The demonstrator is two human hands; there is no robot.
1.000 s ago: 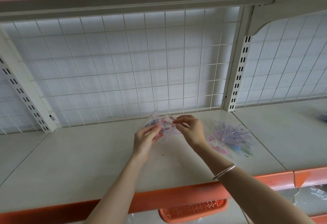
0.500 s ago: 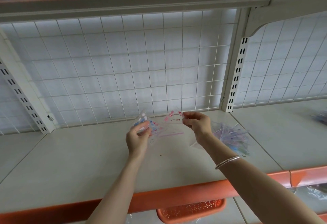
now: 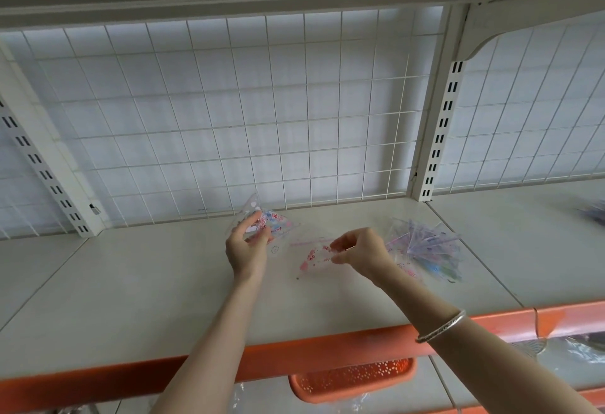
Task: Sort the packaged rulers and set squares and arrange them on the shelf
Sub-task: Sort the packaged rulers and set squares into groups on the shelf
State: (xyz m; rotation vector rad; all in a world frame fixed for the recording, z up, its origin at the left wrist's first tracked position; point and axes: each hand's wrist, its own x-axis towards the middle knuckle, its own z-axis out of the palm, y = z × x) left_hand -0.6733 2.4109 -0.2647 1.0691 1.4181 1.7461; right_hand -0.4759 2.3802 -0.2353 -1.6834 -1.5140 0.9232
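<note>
Packaged rulers and set squares (image 3: 425, 250) lie in a loose, fanned pile on the right part of the shelf (image 3: 131, 299), just beside the right hand (image 3: 363, 253). The left hand (image 3: 245, 250) holds a smaller bundle of packets (image 3: 265, 222) tilted up near the wire grid back (image 3: 294, 119), thumb and curled fingers gripping its lower edge. The right hand pinches a single packet (image 3: 314, 255) between thumb and fingertips, low over the shelf between the two hands; whether it touches the surface I cannot tell. The step in hand looks like assigning this packet to a group. It would go best laid flat, edges squared with others of its kind, the pinch kept at the rim so the slippery film does not slide, and room left between groups. The packets are thin, clear and glossy: the pile shows blue, purple and green print, the bundle red and blue, the single one pink marks.
</note>
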